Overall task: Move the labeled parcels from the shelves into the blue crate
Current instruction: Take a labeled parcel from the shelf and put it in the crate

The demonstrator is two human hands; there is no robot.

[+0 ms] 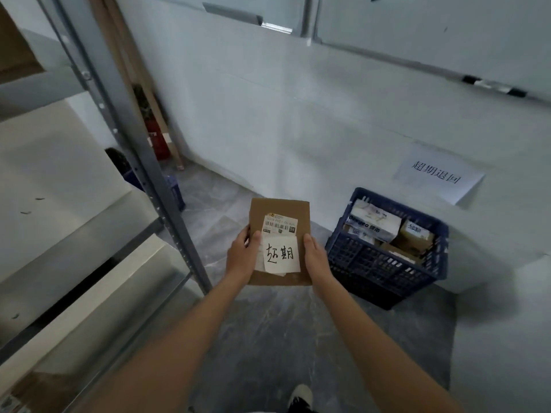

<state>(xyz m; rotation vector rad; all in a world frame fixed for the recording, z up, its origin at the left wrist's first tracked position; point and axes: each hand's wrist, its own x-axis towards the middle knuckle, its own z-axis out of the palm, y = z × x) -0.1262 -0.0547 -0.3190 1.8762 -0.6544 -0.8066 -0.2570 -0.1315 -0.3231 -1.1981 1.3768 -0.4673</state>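
Standing beside one grey metal shelving rack (125, 120), I faced a white wall (298, 114) bearing one paper sign (438, 175). One blue latticed plastic crate (384, 263) sat on the floor against that wall, with at least three parcels inside. I held one flat brown cardboard parcel (280, 213) over the floor, left of the crate, its long axis pointing away from me. It bore two labels: one barcode sticker, one handwritten note. My left hand (243, 254) and right hand (316, 257) gripped its opposite edges.
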